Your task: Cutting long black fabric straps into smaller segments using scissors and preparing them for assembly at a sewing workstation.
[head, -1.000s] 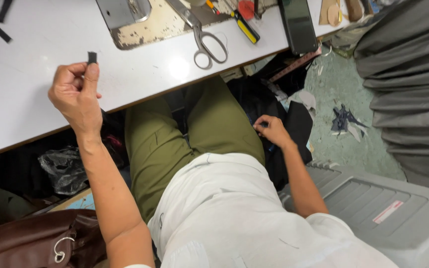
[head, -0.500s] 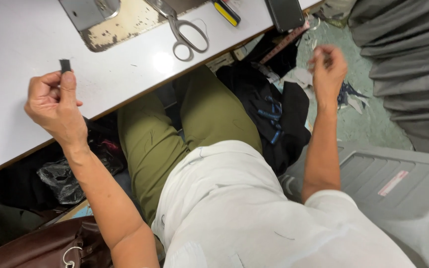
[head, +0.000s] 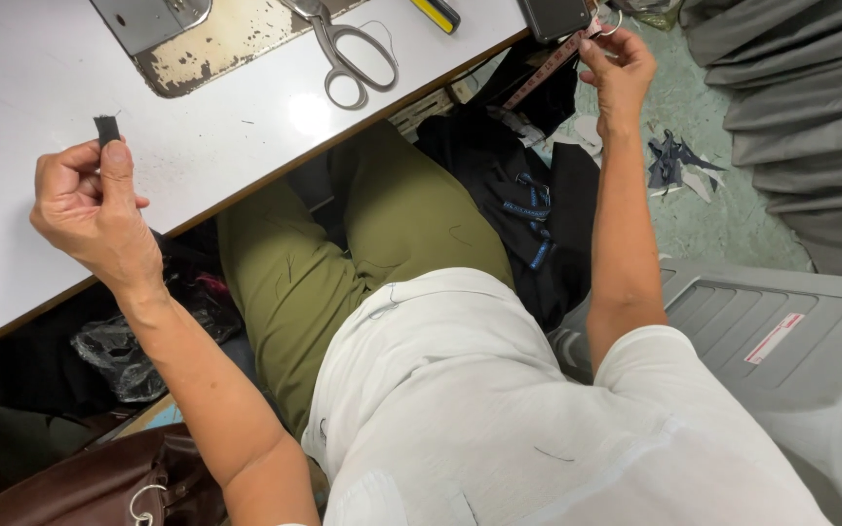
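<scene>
Head view, items as I see them: small black strip (head: pixel 106 129), pinched upright by my left hand (head: pixel 90 209) over the white tabletop (head: pixel 31 68). Pink measuring tape (head: pixel 550 66), gripped in my right hand (head: pixel 618 70) at the tabletop's edge. Scissors (head: pixel 348 54) lying flat between them. Grey plastic bin (head: pixel 782 360), lower right, bearing one slanted white-and-red rectangular label (head: pixel 775 337).

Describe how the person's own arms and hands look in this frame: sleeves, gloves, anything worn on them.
Both arms are bare from the short sleeves down. The sleeves belong to a pale off-white T-shirt; the right one ends just above the elbow. The left hand and right hand wear no gloves, and no watch, ring or bracelet shows on either. Fingernails are short and unpainted.
</scene>
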